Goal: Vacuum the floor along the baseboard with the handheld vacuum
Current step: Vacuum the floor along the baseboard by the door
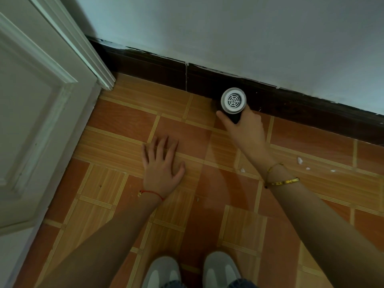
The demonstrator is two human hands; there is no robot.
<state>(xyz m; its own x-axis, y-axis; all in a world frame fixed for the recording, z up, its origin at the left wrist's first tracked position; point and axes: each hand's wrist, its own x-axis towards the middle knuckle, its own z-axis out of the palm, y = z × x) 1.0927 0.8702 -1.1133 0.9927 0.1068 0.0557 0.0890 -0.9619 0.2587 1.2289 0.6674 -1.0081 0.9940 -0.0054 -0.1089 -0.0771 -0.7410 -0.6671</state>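
My right hand (246,127) grips a small black handheld vacuum (233,102). Its round white rear grille faces me and its front end is hidden, pointing down where the dark brown baseboard (301,107) meets the floor. The baseboard runs from the door frame at upper left down to the right edge. My left hand (164,163) lies flat on the orange and tan tiled floor (116,125), fingers spread, well to the left of the vacuum and holding nothing.
A white panelled door (31,121) and its frame (91,59) fill the left side. Small white scraps (299,160) lie on the tiles to the right of my right forearm. My two grey shoes (164,271) stand at the bottom edge.
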